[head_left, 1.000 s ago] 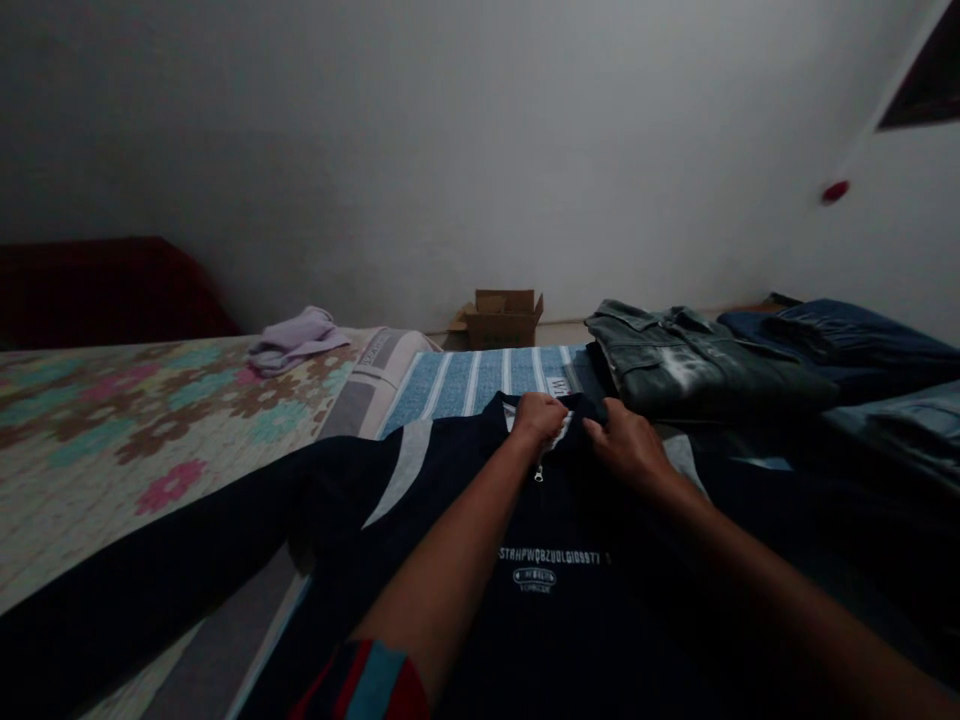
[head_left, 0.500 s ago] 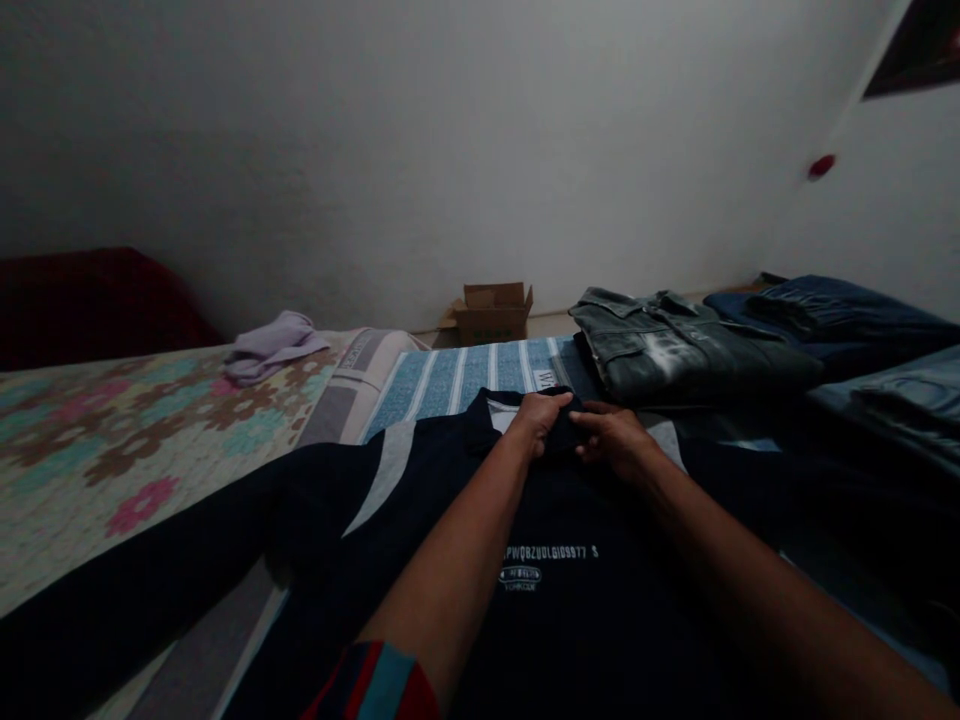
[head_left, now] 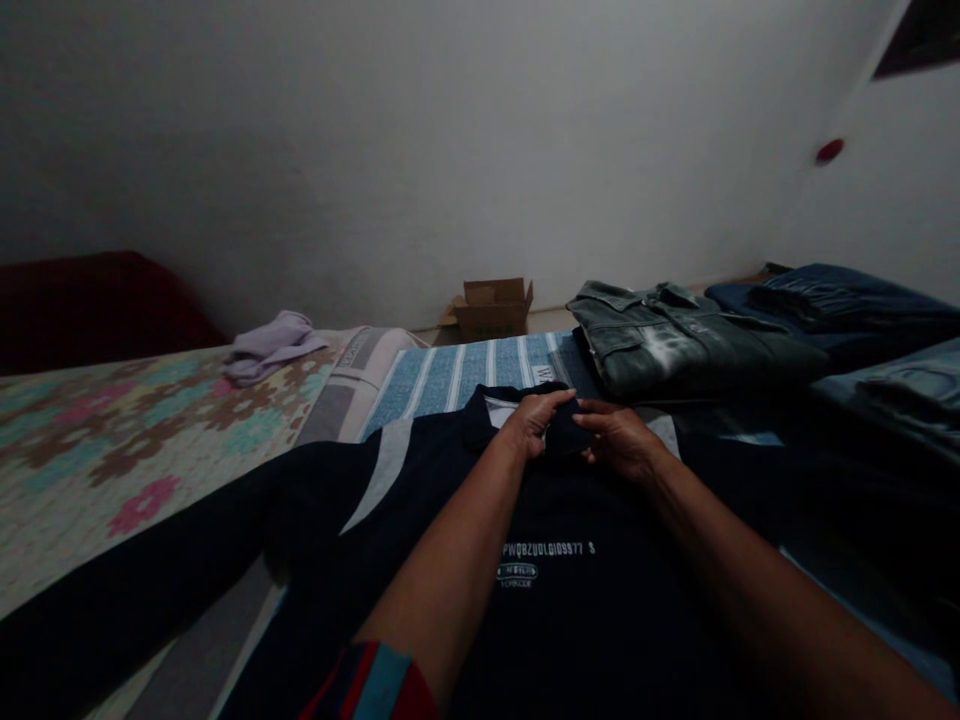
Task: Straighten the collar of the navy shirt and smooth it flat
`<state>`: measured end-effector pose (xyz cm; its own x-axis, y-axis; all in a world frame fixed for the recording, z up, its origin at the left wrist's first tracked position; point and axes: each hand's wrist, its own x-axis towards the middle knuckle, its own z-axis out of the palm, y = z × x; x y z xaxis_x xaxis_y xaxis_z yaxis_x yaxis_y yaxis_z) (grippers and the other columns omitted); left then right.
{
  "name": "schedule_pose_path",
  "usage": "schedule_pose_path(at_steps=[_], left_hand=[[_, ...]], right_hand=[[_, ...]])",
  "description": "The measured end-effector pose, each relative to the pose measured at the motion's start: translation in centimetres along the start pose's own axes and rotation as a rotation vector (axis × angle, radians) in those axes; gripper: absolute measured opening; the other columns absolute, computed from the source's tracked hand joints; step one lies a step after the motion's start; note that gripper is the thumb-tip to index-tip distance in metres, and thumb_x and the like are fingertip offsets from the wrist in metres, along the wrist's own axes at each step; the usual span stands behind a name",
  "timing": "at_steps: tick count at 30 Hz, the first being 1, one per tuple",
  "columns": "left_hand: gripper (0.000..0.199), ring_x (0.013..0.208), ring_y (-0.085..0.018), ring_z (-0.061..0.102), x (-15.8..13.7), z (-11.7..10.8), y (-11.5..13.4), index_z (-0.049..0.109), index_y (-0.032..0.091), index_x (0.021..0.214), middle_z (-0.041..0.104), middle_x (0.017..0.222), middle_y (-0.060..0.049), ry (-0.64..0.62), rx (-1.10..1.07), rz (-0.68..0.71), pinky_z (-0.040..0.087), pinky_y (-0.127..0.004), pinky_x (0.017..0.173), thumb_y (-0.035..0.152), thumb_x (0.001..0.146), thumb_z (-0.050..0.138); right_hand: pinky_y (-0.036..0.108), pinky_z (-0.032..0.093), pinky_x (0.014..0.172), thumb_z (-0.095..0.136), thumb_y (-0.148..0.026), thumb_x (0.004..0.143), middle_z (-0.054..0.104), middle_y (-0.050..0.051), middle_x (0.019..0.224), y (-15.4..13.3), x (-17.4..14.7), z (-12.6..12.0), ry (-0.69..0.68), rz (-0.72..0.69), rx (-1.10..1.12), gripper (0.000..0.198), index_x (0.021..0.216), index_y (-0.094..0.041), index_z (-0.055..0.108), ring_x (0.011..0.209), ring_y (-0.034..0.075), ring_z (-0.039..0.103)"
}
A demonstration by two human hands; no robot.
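A dark navy long-sleeved shirt [head_left: 442, 480] lies spread out with its front facing up, grey curved patches at the shoulders and pale lettering on the chest. Its collar [head_left: 562, 425] is pinched between my two hands. My left hand [head_left: 534, 420] has thumb and fingers closed on the collar near its middle. Just to the right, my right hand [head_left: 619, 437] grips the collar's right side with the fingertips. The two hands are close together. Part of the shirt front is hidden under my forearms.
A folded dark green denim jacket [head_left: 686, 345] lies beyond my right hand, with folded jeans [head_left: 847, 305] farther right. A lilac cloth [head_left: 274, 347] rests on the flowered bedspread [head_left: 195, 440] at left. Behind the bed is an open cardboard box [head_left: 491, 310].
Both hands stay at the collar. The right hand has shifted slightly, and the collar's right part is now turned a little differently between the hands.
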<state>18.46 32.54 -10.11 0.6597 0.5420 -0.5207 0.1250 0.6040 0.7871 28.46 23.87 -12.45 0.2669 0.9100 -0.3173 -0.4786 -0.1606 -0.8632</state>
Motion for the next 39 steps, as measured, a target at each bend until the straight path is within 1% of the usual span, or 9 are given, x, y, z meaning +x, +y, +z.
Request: schedule_pose_path(at_steps=[3, 7, 10, 16, 20, 29, 32, 36, 39], left_hand=[[0.017, 0.043, -0.02, 0.059, 0.2, 0.0, 0.1, 0.059, 0.011, 0.069, 0.061, 0.052, -0.006, 0.017, 0.003, 0.013, 0.052, -0.036, 0.047, 0.026, 0.076, 0.062], [0.012, 0.04, -0.016, 0.055, 0.6, -0.1, 0.3, 0.058, 0.013, 0.066, 0.057, 0.048, -0.002, 0.083, 0.005, 0.077, 0.048, -0.029, 0.045, 0.02, 0.071, 0.066], [0.012, 0.042, -0.015, 0.055, 0.7, -0.2, 0.4, 0.058, 0.013, 0.067, 0.057, 0.049, -0.001, 0.093, -0.008, 0.119, 0.048, -0.028, 0.047, 0.019, 0.069, 0.068], [0.01, 0.046, -0.017, 0.058, -0.1, -0.1, 0.0, 0.055, 0.013, 0.067, 0.058, 0.053, -0.002, 0.028, -0.057, 0.164, 0.051, -0.035, 0.052, 0.014, 0.069, 0.065], [0.015, 0.044, -0.017, 0.058, -0.4, -0.1, -0.7, 0.051, 0.014, 0.065, 0.057, 0.052, -0.001, 0.009, -0.097, 0.212, 0.051, -0.034, 0.05, 0.012, 0.069, 0.064], [0.013, 0.049, -0.015, 0.06, -0.3, -0.1, -1.5, 0.058, 0.012, 0.073, 0.062, 0.059, -0.002, 0.01, -0.132, 0.256, 0.052, -0.03, 0.054, 0.007, 0.066, 0.068], [0.014, 0.048, -0.014, 0.06, -0.4, 0.0, -1.5, 0.059, 0.012, 0.072, 0.063, 0.058, -0.002, 0.034, -0.125, 0.276, 0.051, -0.028, 0.053, 0.006, 0.064, 0.068], [0.015, 0.048, -0.013, 0.059, -0.8, 0.0, -1.6, 0.061, 0.012, 0.072, 0.063, 0.058, -0.002, 0.057, -0.114, 0.278, 0.05, -0.027, 0.053, 0.005, 0.062, 0.069], [0.016, 0.047, -0.012, 0.058, -0.9, -0.1, -1.7, 0.061, 0.013, 0.07, 0.062, 0.055, 0.0, 0.079, -0.121, 0.274, 0.048, -0.026, 0.053, 0.005, 0.061, 0.071]], right_hand=[[0.02, 0.04, 0.032, 0.063, -0.01, 0.069, 0.059, -0.004, 0.056, -0.1, -0.3, 0.1, -0.02, -0.009, -0.005, 0.033, 0.099, -0.017, 0.053, 0.035, 0.01, 0.051], [0.022, 0.039, 0.03, 0.063, -0.011, 0.067, 0.061, -0.004, 0.058, -0.2, -0.6, 0.1, -0.029, -0.017, -0.015, 0.047, 0.112, -0.017, 0.049, 0.032, 0.011, 0.049], [0.022, 0.04, 0.031, 0.065, -0.013, 0.065, 0.063, -0.003, 0.061, 0.0, -0.4, -0.1, -0.056, -0.026, -0.02, 0.052, 0.114, -0.016, 0.049, 0.032, 0.011, 0.049], [0.021, 0.039, 0.033, 0.07, -0.014, 0.056, 0.06, -0.005, 0.057, 0.4, -0.1, -0.1, -0.036, -0.059, 0.057, 0.046, 0.099, -0.019, 0.056, 0.039, 0.011, 0.052], [0.021, 0.041, 0.038, 0.07, -0.016, 0.054, 0.061, -0.005, 0.059, 0.4, -0.1, 0.0, -0.03, -0.071, 0.087, 0.04, 0.092, -0.02, 0.057, 0.044, 0.011, 0.055], [0.022, 0.041, 0.044, 0.065, -0.009, 0.054, 0.063, -0.004, 0.061, 0.2, -0.1, -0.2, -0.03, -0.057, 0.074, 0.056, 0.108, -0.02, 0.058, 0.046, 0.011, 0.053], [0.023, 0.042, 0.046, 0.062, -0.008, 0.054, 0.06, -0.005, 0.058, 0.3, 0.0, -0.3, -0.068, -0.059, 0.108, 0.056, 0.108, -0.02, 0.059, 0.048, 0.012, 0.053], [0.023, 0.043, 0.051, 0.06, -0.008, 0.054, 0.058, -0.005, 0.058, 0.3, 0.0, -0.2, -0.181, -0.039, 0.161, 0.053, 0.105, -0.022, 0.06, 0.051, 0.012, 0.052], [0.023, 0.043, 0.052, 0.06, -0.01, 0.055, 0.058, -0.005, 0.059, 0.2, 0.0, -0.1, -0.208, -0.01, 0.152, 0.047, 0.1, -0.022, 0.061, 0.052, 0.012, 0.052]])
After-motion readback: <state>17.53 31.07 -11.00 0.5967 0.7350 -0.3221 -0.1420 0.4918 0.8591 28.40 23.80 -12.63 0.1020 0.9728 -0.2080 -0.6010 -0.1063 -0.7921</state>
